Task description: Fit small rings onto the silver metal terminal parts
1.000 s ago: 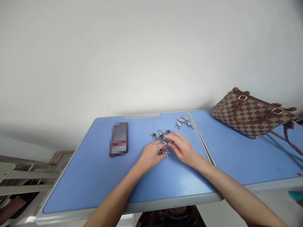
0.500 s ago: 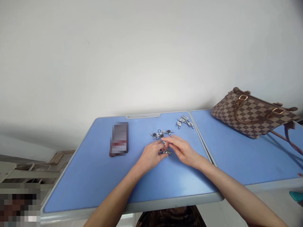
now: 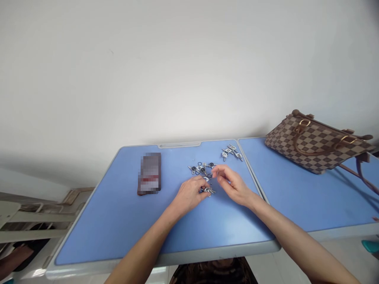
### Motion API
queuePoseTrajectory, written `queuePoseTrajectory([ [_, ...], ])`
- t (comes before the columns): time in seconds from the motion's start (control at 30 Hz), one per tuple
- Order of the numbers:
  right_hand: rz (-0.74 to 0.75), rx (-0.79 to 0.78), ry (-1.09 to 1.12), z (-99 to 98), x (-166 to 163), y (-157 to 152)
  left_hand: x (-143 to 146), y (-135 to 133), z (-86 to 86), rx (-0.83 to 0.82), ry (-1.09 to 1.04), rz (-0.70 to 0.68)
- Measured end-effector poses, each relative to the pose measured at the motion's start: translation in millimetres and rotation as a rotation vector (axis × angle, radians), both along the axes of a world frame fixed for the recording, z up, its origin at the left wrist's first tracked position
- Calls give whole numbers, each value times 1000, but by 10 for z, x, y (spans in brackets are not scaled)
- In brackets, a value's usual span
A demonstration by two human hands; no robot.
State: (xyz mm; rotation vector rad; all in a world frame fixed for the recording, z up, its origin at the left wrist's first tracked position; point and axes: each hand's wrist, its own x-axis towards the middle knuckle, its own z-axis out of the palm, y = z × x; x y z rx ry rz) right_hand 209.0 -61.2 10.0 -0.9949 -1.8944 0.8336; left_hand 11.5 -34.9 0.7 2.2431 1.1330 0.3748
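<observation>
My left hand (image 3: 188,195) lies on the blue tabletop (image 3: 118,225), its fingertips closed on a small metal fitting (image 3: 209,191) at the near end of the parts. My right hand (image 3: 231,185) hovers just right of a loose scatter of metal fittings and dark rings (image 3: 201,169), with its thumb and fingers bunched close together. Nothing shows between them, though a tiny part could be hidden there. A tidier group of similar metal fittings (image 3: 231,152) lies farther back, beyond both hands.
A dark rectangular object (image 3: 149,173), pixelated, lies left of the parts. A second blue table (image 3: 302,201) abuts on the right, with a seam between them. A brown checkered handbag (image 3: 316,146) with gold-fitted handles stands on it, by the wall.
My right hand has lifted off the parts and drawn back to the right, its fingers bunched. My left hand stays nearly still at the near fitting.
</observation>
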Motion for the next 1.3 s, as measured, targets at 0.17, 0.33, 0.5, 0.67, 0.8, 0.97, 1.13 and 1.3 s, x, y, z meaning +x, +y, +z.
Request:
queuePoseTrajectory([
  [0.17,114,38,-517,27,106,61,9,-4,14,-5,12,7],
  [0.33,146,81,-659,-96,73,102,14,-2,30,-13,23,5],
  [0.5,134,116,-826,-119,8,82,6,9,19,-7,25,-3],
  [0.67,133,103,-920,-97,-46,61,0,18,8,-3,35,-8],
  [0.8,129,81,-941,-96,-79,53,9,9,29,22,64,-2],
  [0.97,79,74,-975,-125,-121,48,38,-11,61,66,107,24],
  [1.13,84,90,-954,-133,-112,43,34,-6,38,80,98,5],
  [1.3,136,151,-1009,-100,-87,10,20,4,-2,55,54,-7],
])
